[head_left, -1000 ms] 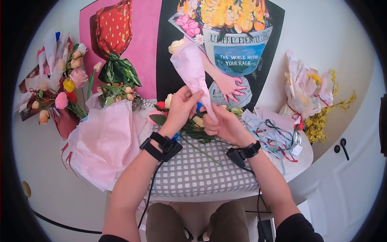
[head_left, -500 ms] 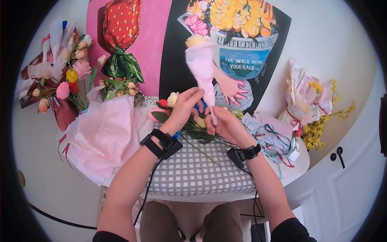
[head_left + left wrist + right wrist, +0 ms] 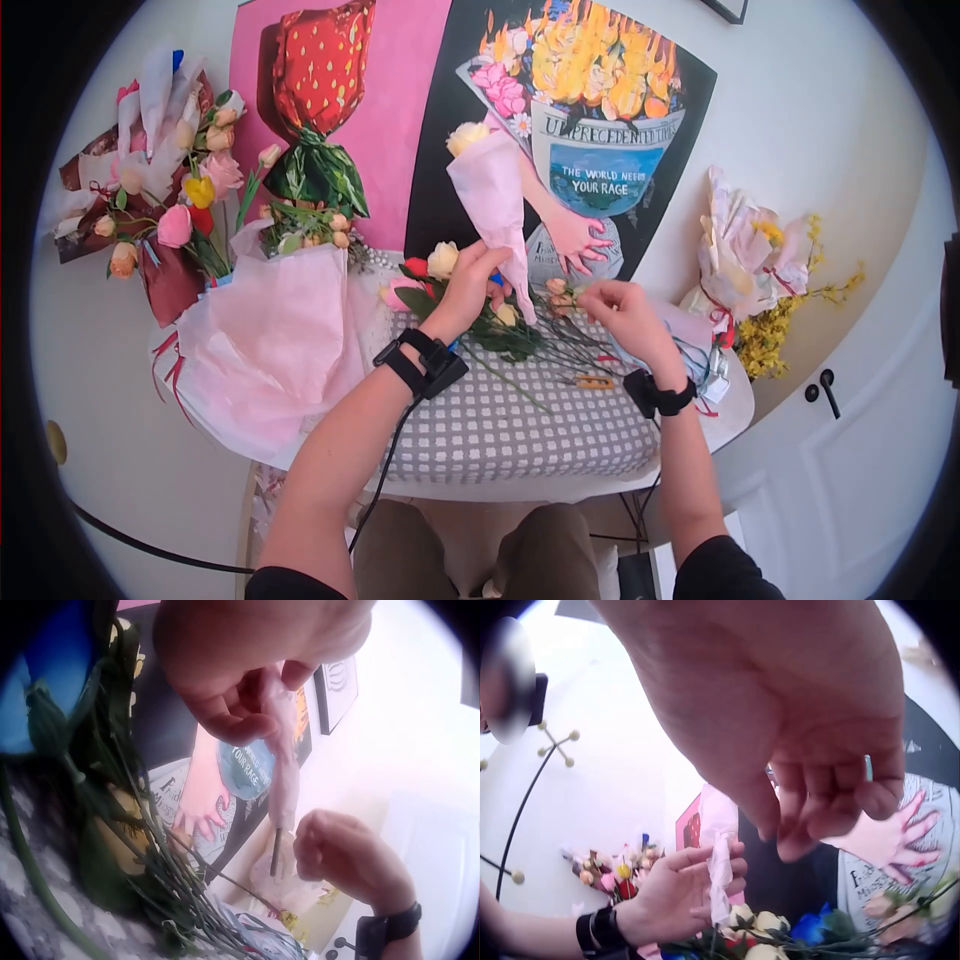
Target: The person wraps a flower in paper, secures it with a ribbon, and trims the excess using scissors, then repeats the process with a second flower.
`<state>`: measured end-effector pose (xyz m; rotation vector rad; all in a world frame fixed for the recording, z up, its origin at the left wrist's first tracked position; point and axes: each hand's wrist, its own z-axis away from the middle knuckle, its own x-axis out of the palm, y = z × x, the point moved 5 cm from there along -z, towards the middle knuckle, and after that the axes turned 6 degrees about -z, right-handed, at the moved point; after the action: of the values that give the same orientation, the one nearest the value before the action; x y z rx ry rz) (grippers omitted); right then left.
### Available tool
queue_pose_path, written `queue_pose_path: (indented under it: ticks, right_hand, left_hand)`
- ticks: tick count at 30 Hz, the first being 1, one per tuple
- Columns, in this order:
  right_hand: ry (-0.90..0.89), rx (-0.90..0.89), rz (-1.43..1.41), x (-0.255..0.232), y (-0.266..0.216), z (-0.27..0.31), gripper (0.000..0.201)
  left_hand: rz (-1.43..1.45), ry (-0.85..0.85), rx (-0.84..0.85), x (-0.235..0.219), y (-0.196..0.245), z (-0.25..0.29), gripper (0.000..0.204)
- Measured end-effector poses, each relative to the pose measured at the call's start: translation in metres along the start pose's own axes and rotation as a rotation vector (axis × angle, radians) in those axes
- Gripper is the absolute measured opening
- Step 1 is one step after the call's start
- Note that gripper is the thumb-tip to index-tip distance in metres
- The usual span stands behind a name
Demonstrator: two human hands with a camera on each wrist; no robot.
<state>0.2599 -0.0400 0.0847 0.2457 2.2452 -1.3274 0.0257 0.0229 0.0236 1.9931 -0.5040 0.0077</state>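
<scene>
My left hand (image 3: 463, 293) pinches the narrowed lower part of a pink paper wrap (image 3: 488, 185), held upright around a single cream rose (image 3: 467, 138). A short bit of stem (image 3: 277, 851) sticks out below the twisted paper in the left wrist view. My right hand (image 3: 637, 318) is apart from the wrap, to its right, with loosely curled fingers. Its fingertips overlap small peach roses (image 3: 560, 292) in the head view. In the right wrist view, nothing shows between thumb and index finger. Beneath the hands lie loose flowers, among them a white rose (image 3: 442, 260), with green stems.
Pink paper sheets (image 3: 275, 350) cover the table's left side. An orange-handled tool (image 3: 595, 382) rests on the checked cloth (image 3: 500, 430). Ribbons (image 3: 705, 370) lie at right. Wrapped bouquets stand at the left (image 3: 170, 270) and right (image 3: 735, 250), before posters on the wall.
My right hand has let go of the paper's lower end and moved right. The left hand keeps hold of the wrapped rose. The orange-handled tool has come into sight.
</scene>
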Motion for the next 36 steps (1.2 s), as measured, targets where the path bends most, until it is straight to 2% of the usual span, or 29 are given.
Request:
queue_pose_path:
  ticks: [2,3,5,6,8,15,18,20,21,23,25,26,28,32,35,36]
  right_hand:
    - [-0.232,0.189,0.405,0.004,0.007,0.026,0.022]
    - [-0.234,0.193,0.412,0.002,0.015,0.035,0.022]
    - [-0.317,0.045,0.573,0.010,0.037,0.058,0.025]
    - [-0.319,0.042,0.584,0.015,0.039,0.068,0.025]
    - [-0.204,-0.146,0.545,0.024,0.029,0.082,0.024]
    - [-0.246,-0.218,0.572,0.031,0.011,0.086,0.013]
    - [-0.269,-0.140,0.557,0.031,0.007,0.082,0.014]
    - [-0.224,-0.016,0.437,0.027,0.000,0.073,0.016]
    - [-0.230,-0.024,0.436,0.028,-0.015,0.066,0.016]
    - [-0.127,0.119,0.075,0.024,-0.043,0.044,0.020]
    - [0.051,-0.077,0.057,0.021,-0.062,0.018,0.023]
    - [0.055,-0.070,0.044,0.025,-0.061,0.002,0.023]
    - [0.149,-0.339,0.036,0.033,-0.064,-0.030,0.027]
    - [0.161,-0.355,-0.130,0.061,-0.035,-0.068,0.033]
    - [0.212,-0.335,-0.155,0.066,-0.009,-0.063,0.032]
    - [0.242,-0.439,-0.144,0.066,-0.010,-0.060,0.030]
  left_hand:
    - [0.015,-0.004,-0.007,0.003,0.000,0.002,0.038]
    - [0.014,-0.006,0.008,0.003,0.001,0.001,0.037]
    - [0.027,-0.004,0.006,0.006,0.002,0.003,0.036]
    - [0.042,0.006,0.021,0.006,0.004,0.002,0.030]
    - [0.065,0.018,0.038,0.007,0.005,0.003,0.025]
    - [0.052,-0.004,0.034,0.009,0.007,0.004,0.026]
    - [0.035,0.008,0.051,0.008,0.008,0.004,0.030]
    - [0.040,0.017,0.059,0.007,0.011,0.005,0.033]
    - [0.037,0.025,0.063,0.007,0.012,0.004,0.033]
    - [0.066,0.051,0.099,0.006,0.012,0.004,0.034]
    - [0.047,0.055,0.087,0.004,0.010,0.003,0.035]
    - [0.065,0.097,0.090,0.004,0.012,0.004,0.033]
    - [0.068,0.120,0.099,0.001,0.010,0.002,0.032]
    - [0.013,0.180,0.111,-0.005,0.015,0.002,0.036]
    - [-0.050,0.316,0.149,-0.014,0.017,0.000,0.035]
    - [-0.057,0.310,0.159,-0.015,0.020,0.001,0.033]
